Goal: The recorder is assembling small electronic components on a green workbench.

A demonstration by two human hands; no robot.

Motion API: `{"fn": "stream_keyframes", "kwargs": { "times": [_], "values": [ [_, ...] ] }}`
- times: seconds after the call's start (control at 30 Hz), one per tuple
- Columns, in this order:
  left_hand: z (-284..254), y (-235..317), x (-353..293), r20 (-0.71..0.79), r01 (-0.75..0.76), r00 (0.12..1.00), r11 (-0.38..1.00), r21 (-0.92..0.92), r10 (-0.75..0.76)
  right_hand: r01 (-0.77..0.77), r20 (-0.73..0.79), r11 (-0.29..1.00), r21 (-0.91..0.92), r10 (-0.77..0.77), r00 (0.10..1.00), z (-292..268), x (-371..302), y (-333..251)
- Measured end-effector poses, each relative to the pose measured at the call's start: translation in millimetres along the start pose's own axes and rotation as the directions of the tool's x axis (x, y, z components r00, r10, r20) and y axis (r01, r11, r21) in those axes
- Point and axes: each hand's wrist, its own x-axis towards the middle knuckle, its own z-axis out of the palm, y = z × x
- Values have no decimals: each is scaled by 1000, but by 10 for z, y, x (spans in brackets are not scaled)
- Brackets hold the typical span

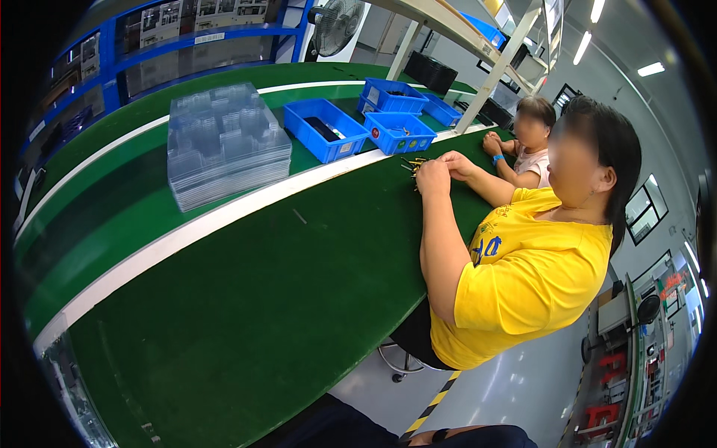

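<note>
My left hand is out of the picture. At the lower edge, a strip of skin with a dark band [441, 434] shows between dark cloth. It seems to be part of my right arm or hand, and no fingers can be made out. In front of me lies the green tabletop [246, 313], which neither hand is seen touching. Across it stands a tall stack of clear plastic trays [228, 142]. To its right is a blue bin [325, 131] with a dark item and a white piece inside.
A co-worker in a yellow shirt [523, 276] sits at right, fingering thin dark and yellowish pieces [413, 166]. Beyond sits another person [530, 160]. More blue bins [399, 134] stand by the white strip [202, 228]. A shelf post [499, 67] rises behind. Clear plastic [75, 388] lies lower left.
</note>
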Motion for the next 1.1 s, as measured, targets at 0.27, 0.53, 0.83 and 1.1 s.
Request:
{"fn": "stream_keyframes", "kwargs": {
  "times": [0.27,0.53,0.83,1.1],
  "values": [
    [118,-155,-27,9,-23,1000,999,22,23,-26,-88,1000,14,27,996,-422,-284,-269],
    [276,-207,-800,-43,121,992,992,39,-119,40,-29,999,-10,-40,999,-599,-21,-736],
    [114,434,-2237,284,487,826,870,72,-486,-13,272,939,344,-87,958,1251,-30,-964],
    [-47,307,-1904,498,473,722,868,152,-481,-139,257,831,538,-5,966,2130,-148,-537]
  ]
}}
